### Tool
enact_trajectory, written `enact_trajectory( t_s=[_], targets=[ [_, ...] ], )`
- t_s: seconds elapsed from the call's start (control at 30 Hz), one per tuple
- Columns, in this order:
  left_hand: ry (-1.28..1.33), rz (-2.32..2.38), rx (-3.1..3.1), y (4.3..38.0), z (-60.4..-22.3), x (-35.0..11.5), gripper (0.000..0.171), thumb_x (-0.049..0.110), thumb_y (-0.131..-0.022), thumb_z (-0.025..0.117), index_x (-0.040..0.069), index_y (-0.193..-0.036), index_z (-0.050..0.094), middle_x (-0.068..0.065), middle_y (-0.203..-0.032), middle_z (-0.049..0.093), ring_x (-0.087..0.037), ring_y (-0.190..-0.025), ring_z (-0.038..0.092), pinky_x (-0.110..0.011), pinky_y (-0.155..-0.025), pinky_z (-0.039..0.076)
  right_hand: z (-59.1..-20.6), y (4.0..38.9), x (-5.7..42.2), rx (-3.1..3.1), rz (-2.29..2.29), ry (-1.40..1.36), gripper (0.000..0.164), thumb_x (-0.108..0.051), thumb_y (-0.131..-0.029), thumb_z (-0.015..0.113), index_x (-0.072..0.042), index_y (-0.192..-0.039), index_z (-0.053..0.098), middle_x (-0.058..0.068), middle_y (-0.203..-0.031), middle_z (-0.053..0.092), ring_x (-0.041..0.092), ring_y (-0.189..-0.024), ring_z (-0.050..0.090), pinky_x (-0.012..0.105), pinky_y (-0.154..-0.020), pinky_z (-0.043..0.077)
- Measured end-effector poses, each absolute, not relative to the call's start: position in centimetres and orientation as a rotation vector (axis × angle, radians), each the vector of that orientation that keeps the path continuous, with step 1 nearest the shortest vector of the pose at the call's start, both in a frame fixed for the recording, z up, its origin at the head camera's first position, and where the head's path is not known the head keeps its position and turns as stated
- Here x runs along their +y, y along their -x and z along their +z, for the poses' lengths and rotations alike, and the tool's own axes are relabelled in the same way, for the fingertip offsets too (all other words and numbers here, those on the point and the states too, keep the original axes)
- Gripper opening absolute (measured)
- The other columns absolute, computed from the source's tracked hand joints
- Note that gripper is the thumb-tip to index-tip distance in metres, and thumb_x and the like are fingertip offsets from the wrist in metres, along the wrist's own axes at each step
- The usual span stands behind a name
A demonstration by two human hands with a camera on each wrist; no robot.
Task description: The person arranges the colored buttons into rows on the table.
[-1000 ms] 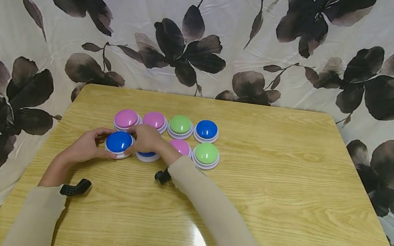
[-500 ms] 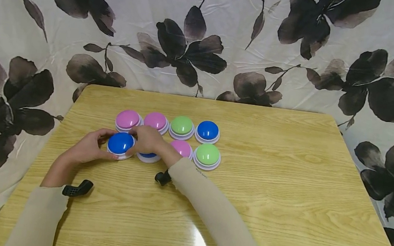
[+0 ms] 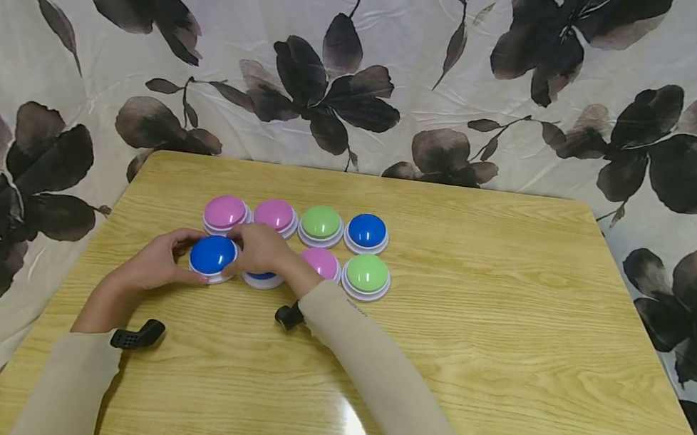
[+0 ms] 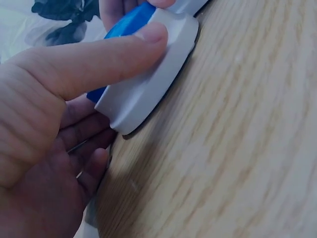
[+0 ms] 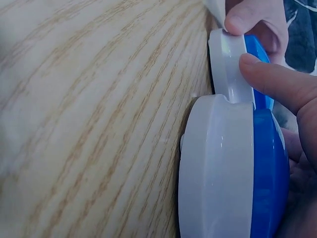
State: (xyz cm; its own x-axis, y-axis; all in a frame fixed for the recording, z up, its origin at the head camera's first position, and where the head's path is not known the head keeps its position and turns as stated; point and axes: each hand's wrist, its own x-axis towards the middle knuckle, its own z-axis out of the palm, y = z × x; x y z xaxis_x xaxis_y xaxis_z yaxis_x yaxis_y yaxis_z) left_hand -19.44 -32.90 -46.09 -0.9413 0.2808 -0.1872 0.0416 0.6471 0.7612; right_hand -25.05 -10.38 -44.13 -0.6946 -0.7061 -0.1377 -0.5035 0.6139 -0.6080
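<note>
A blue dome push button (image 3: 213,254) with a white base stands at the left end of the front row. My left hand (image 3: 156,260) grips it from the left; in the left wrist view the thumb (image 4: 124,52) lies along the white base. From the other side my right hand (image 3: 262,247) holds the same button, its thumb (image 5: 277,82) on the rim in the right wrist view. Just right of it, a second blue push button (image 5: 218,163) sits under my right hand, partly hidden in the head view.
Behind stand two pink buttons (image 3: 224,211), a green button (image 3: 320,222) and a blue button (image 3: 367,231) in a row. The front row continues with a pink button (image 3: 322,263) and a green button (image 3: 366,273). Wooden table (image 3: 504,321) extends right; floral cloth (image 3: 365,69) hangs behind.
</note>
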Motion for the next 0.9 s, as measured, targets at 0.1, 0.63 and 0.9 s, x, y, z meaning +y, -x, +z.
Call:
enact_trajectory(
  t_s=[0.1,0.63,0.9],
  targets=[
    [-0.256,1.181,2.568,19.50,-45.72,-32.81,0.083,0.024,-0.076,0.085,-0.005,-0.139,0.040,-0.028,-0.139,0.042,-0.049,-0.131,0.034,-0.064,-0.105,0.028,-44.09,25.13,-10.36,2.471,-0.780,0.956,0.070,-0.040,-0.075,0.083,-0.014,-0.134,0.057,-0.005,-0.123,0.062,0.006,-0.107,0.055,0.019,-0.091,0.043],
    [-0.283,1.177,2.531,19.47,-46.03,-32.82,0.088,0.028,-0.075,0.085,-0.003,-0.141,0.036,-0.027,-0.143,0.037,-0.049,-0.134,0.029,-0.064,-0.107,0.025,-43.98,24.83,-10.34,2.469,-0.808,0.956,0.076,-0.039,-0.075,0.084,-0.014,-0.139,0.053,-0.006,-0.129,0.059,0.005,-0.112,0.054,0.019,-0.094,0.043],
    [-0.262,1.176,2.544,19.40,-45.92,-32.85,0.086,0.029,-0.076,0.084,-0.003,-0.141,0.037,-0.027,-0.143,0.038,-0.049,-0.133,0.030,-0.065,-0.106,0.025,-43.75,24.77,-10.09,2.486,-0.901,0.973,0.071,-0.038,-0.076,0.083,-0.015,-0.138,0.055,-0.006,-0.128,0.060,0.005,-0.114,0.055,0.017,-0.093,0.043]
  ],
)
